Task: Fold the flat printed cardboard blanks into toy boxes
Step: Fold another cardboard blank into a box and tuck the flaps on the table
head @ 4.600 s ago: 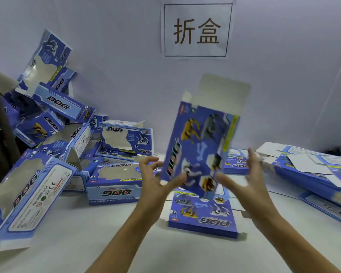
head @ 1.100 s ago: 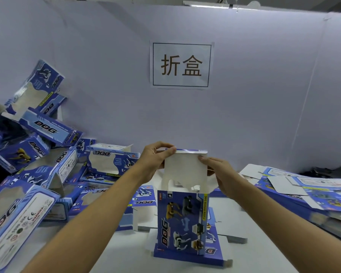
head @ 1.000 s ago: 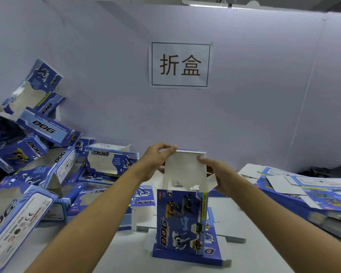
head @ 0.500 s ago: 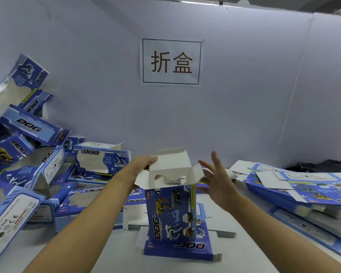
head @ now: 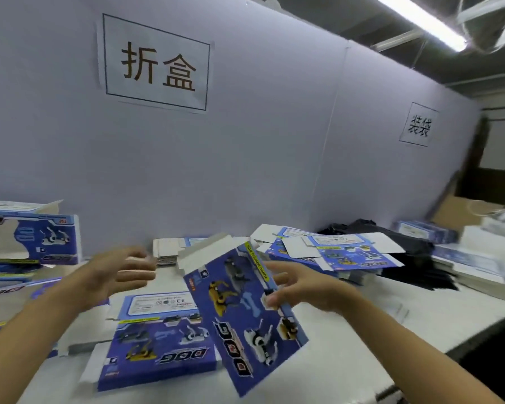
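A folded blue toy box (head: 245,310) printed with dogs and "DOG" hangs tilted above the table, its white top flap toward the wall. My right hand (head: 303,287) grips its right edge, thumb on the printed face and fingers behind. My left hand (head: 120,272) is blurred, off the box to its left, with fingers spread and holding nothing. Under the box, a stack of flat printed blanks (head: 158,348) lies on the white table (head: 347,360).
Folded boxes (head: 32,240) stand at the left by the wall. More flat blanks (head: 347,253) are heaped at the right, next to a black bag (head: 408,255). A paper sign (head: 155,65) hangs on the grey partition. The table's edge runs at the right.
My left hand has let go of the box's top flap and pulled away to the left. The box, upright before, now tilts in my right hand alone. The view has swung right.
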